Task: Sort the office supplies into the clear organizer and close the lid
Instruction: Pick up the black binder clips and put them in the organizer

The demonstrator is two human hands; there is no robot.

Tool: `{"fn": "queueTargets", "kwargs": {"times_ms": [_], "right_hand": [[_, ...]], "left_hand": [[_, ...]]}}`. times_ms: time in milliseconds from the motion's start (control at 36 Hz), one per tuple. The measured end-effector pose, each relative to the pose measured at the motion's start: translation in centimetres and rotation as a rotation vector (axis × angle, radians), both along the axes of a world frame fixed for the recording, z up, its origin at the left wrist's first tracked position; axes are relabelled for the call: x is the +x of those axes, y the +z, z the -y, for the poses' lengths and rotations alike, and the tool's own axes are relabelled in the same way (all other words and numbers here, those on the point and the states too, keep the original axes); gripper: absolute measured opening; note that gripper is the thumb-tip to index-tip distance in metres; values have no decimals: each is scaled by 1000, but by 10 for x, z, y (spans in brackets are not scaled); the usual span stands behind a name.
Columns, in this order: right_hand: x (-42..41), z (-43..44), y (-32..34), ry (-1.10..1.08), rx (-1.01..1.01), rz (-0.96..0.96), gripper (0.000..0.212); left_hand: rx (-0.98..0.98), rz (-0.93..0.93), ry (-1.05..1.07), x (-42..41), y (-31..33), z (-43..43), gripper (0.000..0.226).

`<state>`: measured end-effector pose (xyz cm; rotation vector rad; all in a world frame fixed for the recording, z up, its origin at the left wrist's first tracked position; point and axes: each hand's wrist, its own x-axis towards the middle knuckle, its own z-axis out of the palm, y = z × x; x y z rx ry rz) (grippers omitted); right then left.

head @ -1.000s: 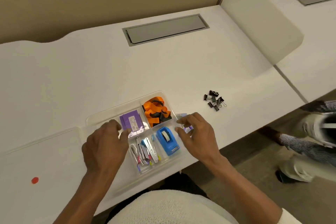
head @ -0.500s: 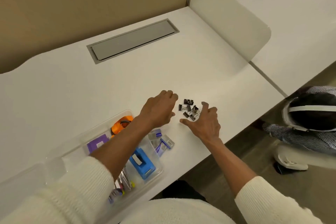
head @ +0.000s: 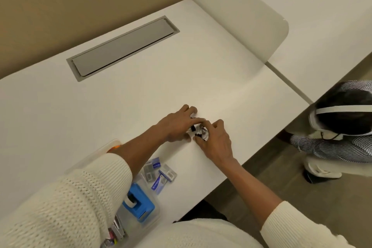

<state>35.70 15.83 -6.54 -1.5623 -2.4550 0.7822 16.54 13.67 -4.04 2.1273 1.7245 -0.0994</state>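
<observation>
A small heap of black binder clips (head: pixel 198 132) lies on the white desk, mostly covered by my hands. My left hand (head: pixel 177 125) cups the heap from the left, and my right hand (head: pixel 213 139) closes on it from the right, fingers curled around the clips. The clear organizer (head: pixel 94 155) sits at the lower left, largely hidden under my left sleeve. In it I see a blue tape dispenser (head: pixel 138 205), a bit of something orange (head: pixel 114 148) and small staplers (head: pixel 116 231). Several staple packets (head: pixel 159 175) lie on the desk beside the organizer.
A grey cable hatch (head: pixel 122 48) is set into the desk further back. A white divider panel (head: pixel 241 12) stands at the right, with another desk behind it. A person (head: pixel 342 119) crouches on the floor past the desk's right edge.
Both hands left the organizer, reached right to the binder clips and have now closed around the heap. My view has swung right and nearer.
</observation>
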Motion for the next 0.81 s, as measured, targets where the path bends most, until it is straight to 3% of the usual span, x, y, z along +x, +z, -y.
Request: {"fn": "queueTargets", "kwargs": {"times_ms": [167, 250, 500, 806], "right_hand": [[16, -12, -2, 20, 3, 2, 39], [15, -15, -1, 6, -8, -9, 37], [4, -11, 0, -8, 22, 1, 32], [3, -19, 0, -13, -45, -61, 31]], "left_hand": [[99, 19, 72, 5, -10, 6, 35], [149, 70, 151, 7, -12, 12, 23], [55, 29, 271, 24, -5, 14, 24], [-94, 151, 446, 30, 0, 6, 25]]}}
